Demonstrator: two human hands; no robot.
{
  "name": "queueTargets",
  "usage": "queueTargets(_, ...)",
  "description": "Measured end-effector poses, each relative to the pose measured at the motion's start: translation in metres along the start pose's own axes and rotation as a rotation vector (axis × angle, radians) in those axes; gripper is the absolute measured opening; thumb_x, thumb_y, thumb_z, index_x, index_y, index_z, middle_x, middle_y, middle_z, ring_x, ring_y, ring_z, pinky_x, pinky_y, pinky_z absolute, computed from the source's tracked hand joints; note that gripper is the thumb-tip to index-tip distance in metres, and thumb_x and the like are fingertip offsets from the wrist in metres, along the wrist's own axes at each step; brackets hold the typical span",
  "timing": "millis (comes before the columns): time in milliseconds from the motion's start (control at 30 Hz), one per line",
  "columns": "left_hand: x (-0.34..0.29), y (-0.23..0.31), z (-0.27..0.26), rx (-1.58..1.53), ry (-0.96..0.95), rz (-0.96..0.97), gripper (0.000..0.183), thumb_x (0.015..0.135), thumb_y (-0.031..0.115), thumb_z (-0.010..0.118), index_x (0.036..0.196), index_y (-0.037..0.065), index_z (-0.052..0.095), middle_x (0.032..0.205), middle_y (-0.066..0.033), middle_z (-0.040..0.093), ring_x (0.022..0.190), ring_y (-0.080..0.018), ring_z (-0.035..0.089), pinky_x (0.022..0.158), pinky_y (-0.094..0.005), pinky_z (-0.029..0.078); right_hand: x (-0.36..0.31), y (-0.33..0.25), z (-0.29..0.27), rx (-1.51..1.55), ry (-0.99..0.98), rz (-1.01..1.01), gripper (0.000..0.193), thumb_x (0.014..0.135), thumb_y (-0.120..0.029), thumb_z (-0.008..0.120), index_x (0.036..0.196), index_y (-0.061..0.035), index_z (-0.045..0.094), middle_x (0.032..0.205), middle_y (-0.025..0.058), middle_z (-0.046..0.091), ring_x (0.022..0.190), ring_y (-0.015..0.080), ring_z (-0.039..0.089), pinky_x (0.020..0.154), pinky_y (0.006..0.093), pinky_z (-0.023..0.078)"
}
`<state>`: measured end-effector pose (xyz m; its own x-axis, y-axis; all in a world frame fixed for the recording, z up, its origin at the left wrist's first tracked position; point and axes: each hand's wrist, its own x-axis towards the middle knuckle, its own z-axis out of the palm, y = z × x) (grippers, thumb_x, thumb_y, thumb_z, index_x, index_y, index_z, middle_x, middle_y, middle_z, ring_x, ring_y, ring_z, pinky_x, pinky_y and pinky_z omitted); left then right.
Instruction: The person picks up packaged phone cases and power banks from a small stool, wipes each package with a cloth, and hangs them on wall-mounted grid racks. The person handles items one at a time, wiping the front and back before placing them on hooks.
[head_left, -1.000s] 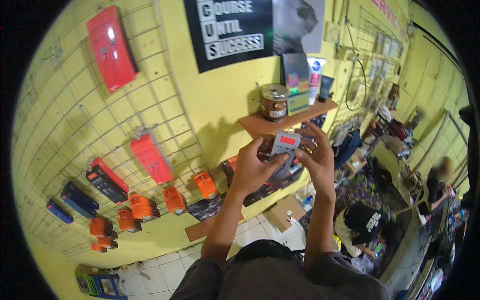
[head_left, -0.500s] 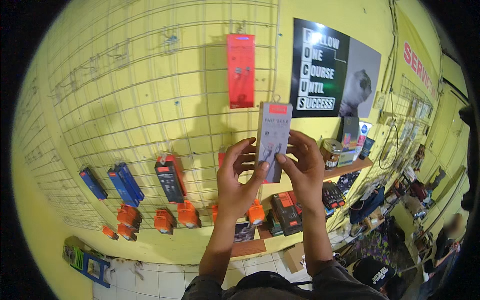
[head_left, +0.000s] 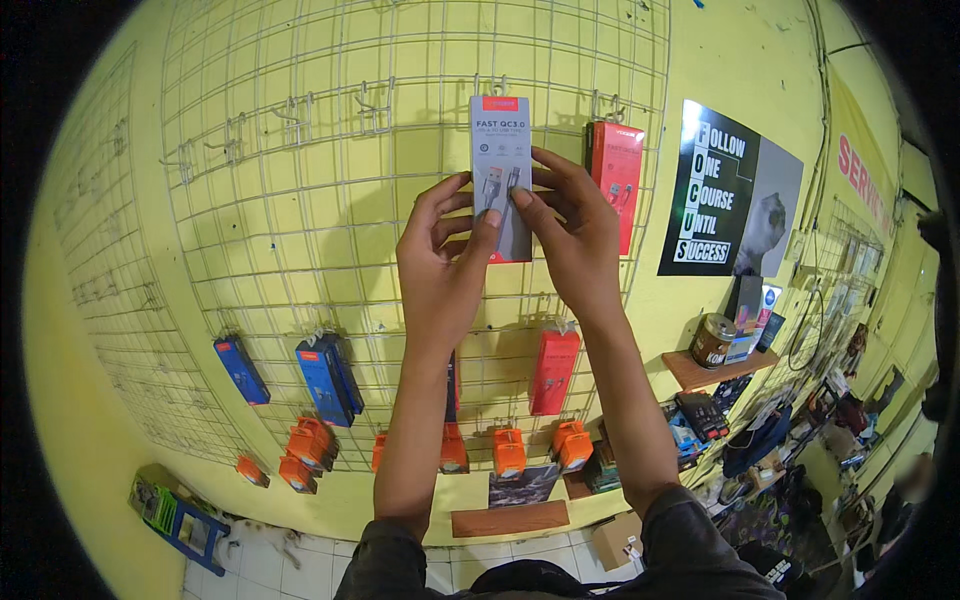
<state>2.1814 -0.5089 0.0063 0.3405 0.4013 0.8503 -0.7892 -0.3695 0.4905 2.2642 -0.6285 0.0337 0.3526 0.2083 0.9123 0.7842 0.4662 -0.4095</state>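
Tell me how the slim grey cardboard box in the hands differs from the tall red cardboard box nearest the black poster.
The slim grey cardboard box has a red band on top, while the tall red cardboard box is mostly red. The left hand and right hand hold the grey box; the red box hangs on the wire grid, unheld. Both are upright and narrow, with cables pictured in front.

Small phone-accessory shop: wire display grid (head_left: 290,240) on yellow wall (head_left: 740,60), metal hooks (head_left: 375,108), retail packaging throughout – grey USB-cable box (head_left: 503,165), red cable box (head_left: 617,175), blue boxes (head_left: 325,380), orange packs (head_left: 509,455) in rows.
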Motion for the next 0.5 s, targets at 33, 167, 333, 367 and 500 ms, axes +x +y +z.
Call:
queueTargets(33, 0.004, -0.005, -0.003, 0.002, -0.009, -0.012, 0.051, 0.099, 0.013, 0.075, 0.143, -0.005, 0.055, 0.125, -0.0171, 0.068, 0.105, -0.0180, 0.070, 0.081, -0.0301, 0.059, 0.001, 0.005, 0.004, -0.013, 0.015, 0.009, 0.045, 0.100, -0.008, 0.073, 0.142, -0.0012, 0.059, 0.124, 0.0157, 0.072, 0.104, 0.0198, 0.071, 0.087, 0.0332, 0.060)
queueTargets(167, 0.017, -0.027, -0.008, -0.013, -0.033, -0.024, 0.049, 0.099, 0.016, 0.076, 0.140, -0.004, 0.058, 0.126, -0.0151, 0.069, 0.103, -0.0168, 0.069, 0.085, -0.0313, 0.059, 0.004, 0.021, 0.011, -0.061, 0.049, 0.020, 0.043, 0.101, -0.009, 0.071, 0.142, 0.0004, 0.060, 0.123, 0.0166, 0.073, 0.103, 0.0200, 0.072, 0.085, 0.0336, 0.061)
queueTargets(333, 0.016, -0.037, -0.011, 0.209, 0.049, 0.087, 0.049, 0.097, 0.015, 0.076, 0.140, -0.001, 0.059, 0.130, -0.0155, 0.066, 0.115, -0.0257, 0.065, 0.097, -0.0402, 0.054, 0.003, 0.031, 0.016, -0.242, 0.090, -0.035, 0.048, 0.100, -0.006, 0.071, 0.145, 0.0021, 0.057, 0.125, 0.0192, 0.070, 0.108, 0.0260, 0.071, 0.092, 0.0376, 0.060)
queueTargets(367, 0.012, -0.035, -0.010, 0.415, 0.119, 0.242, 0.050, 0.096, 0.013, 0.076, 0.140, -0.001, 0.058, 0.129, -0.0169, 0.065, 0.118, -0.0298, 0.063, 0.100, -0.0433, 0.053, 0.000, 0.032, 0.018, -0.337, 0.126, -0.126, 0.049, 0.099, -0.005, 0.071, 0.145, 0.0022, 0.056, 0.125, 0.0202, 0.068, 0.110, 0.0281, 0.070, 0.094, 0.0389, 0.059)
queueTargets(500, -0.020, -0.026, -0.003, 0.534, 0.232, 0.384, 0.047, 0.093, 0.010, 0.076, 0.137, 0.001, 0.060, 0.128, -0.0176, 0.063, 0.124, -0.0348, 0.057, 0.106, -0.0472, 0.047, -0.030, 0.021, 0.003, -0.491, 0.165, -0.242, 0.052, 0.095, -0.001, 0.072, 0.144, 0.0017, 0.055, 0.129, 0.0222, 0.062, 0.115, 0.0340, 0.067, 0.100, 0.0416, 0.057)
